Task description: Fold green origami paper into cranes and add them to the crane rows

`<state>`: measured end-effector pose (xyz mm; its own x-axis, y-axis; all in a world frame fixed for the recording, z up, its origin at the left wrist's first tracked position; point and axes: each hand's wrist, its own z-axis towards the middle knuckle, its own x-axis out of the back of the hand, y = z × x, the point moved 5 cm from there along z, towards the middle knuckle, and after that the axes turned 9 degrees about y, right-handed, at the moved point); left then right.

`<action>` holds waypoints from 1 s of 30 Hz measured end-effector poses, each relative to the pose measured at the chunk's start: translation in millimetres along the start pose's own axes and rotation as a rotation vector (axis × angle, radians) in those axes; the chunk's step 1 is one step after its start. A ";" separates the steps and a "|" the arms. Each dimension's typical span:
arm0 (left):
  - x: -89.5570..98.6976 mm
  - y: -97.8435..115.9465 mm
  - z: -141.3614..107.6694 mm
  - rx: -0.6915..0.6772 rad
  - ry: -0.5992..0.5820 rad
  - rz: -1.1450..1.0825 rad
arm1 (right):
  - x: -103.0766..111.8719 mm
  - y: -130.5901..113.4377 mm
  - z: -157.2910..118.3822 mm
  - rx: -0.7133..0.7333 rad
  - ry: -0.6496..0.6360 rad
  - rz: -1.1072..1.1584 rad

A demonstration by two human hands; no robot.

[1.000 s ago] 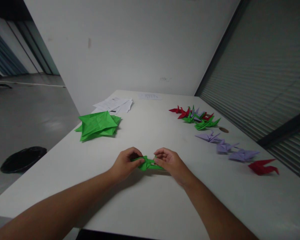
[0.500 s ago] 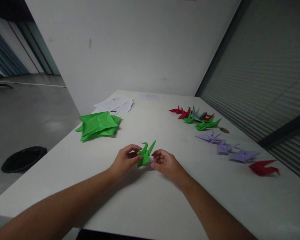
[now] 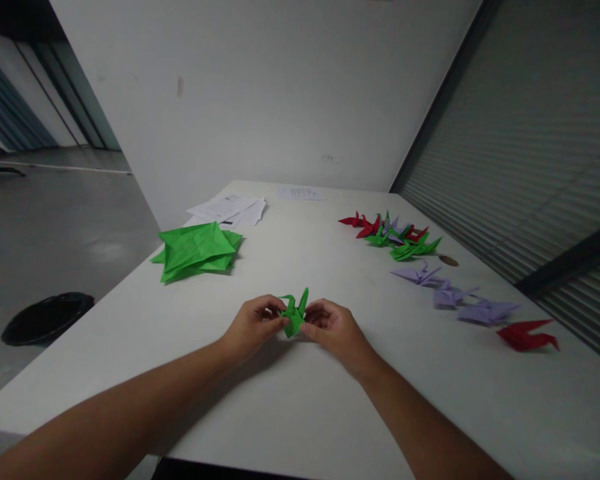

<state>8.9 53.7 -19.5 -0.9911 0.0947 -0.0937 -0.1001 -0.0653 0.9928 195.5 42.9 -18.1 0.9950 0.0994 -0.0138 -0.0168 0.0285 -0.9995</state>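
Note:
A green origami crane (image 3: 295, 323) is held upright just above the white table (image 3: 280, 413), its bent head to the left and its pointed tail up to the right. My left hand (image 3: 255, 325) pinches its left side between thumb and fingers. On the opposite side, my right hand (image 3: 336, 331) grips the crane the same way, thumb at the front. The fingers behind the paper are partly hidden.
Unfolded creased green paper sheets (image 3: 197, 250) are stacked at the left, before white printed papers (image 3: 227, 209). Red, green and purple cranes cluster at the back right, with purple cranes (image 3: 487, 311) and a red crane (image 3: 527, 335) nearer. A black bin (image 3: 47, 320) stands on the floor.
My right hand has closed on the crane's right side, where it was apart before. The crane has shifted slightly down and right and turned a little more upright.

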 end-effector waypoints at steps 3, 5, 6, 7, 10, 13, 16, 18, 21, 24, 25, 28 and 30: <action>1.9 -2.1 1.1 -0.036 0.002 0.070 | 1.6 5.2 0.9 -0.022 0.026 0.007; 1.7 -3.5 1.7 -0.039 -0.014 0.073 | 1.2 6.7 1.3 -0.014 0.026 0.008; 1.5 -4.1 1.9 -0.037 -0.020 0.069 | 0.7 6.3 1.3 -0.006 0.020 0.008; 1.2 -4.6 1.9 -0.033 -0.025 0.062 | 0.1 5.1 1.0 0.001 0.013 0.008; 0.6 -4.9 1.3 -0.023 -0.027 0.018 | -0.7 -2.3 -0.4 0.025 0.008 -0.016; -0.9 -4.6 0.4 0.004 -0.038 -0.043 | -0.7 -9.8 -2.1 0.037 0.019 -0.037; -2.4 -2.0 -0.5 0.030 -0.049 -0.111 | -0.6 -10.2 -2.9 0.006 0.023 -0.001; -3.1 0.7 -1.3 0.043 -0.049 -0.145 | 0.2 -5.6 -2.1 -0.020 0.030 0.022; -4.5 2.9 -2.3 0.091 -0.043 -0.178 | 3.0 4.4 1.1 -0.030 0.054 0.057; -5.4 2.4 -2.1 0.132 -0.039 -0.206 | 4.5 11.8 4.8 0.006 0.056 0.061; -5.4 1.8 -1.7 0.138 -0.038 -0.212 | 4.5 13.3 5.6 0.013 0.051 0.061; -3.6 -1.3 -0.2 0.140 -0.026 -0.220 | 3.0 15.1 6.1 -0.011 0.029 0.070; -1.8 -3.4 0.3 0.142 -0.015 -0.225 | 1.6 14.1 5.0 -0.035 0.013 0.082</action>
<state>11.1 54.0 -22.7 -0.9438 0.1059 -0.3132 -0.3035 0.0989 0.9477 196.4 48.5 -32.1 0.9916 0.0874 -0.0955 -0.0947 -0.0140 -0.9954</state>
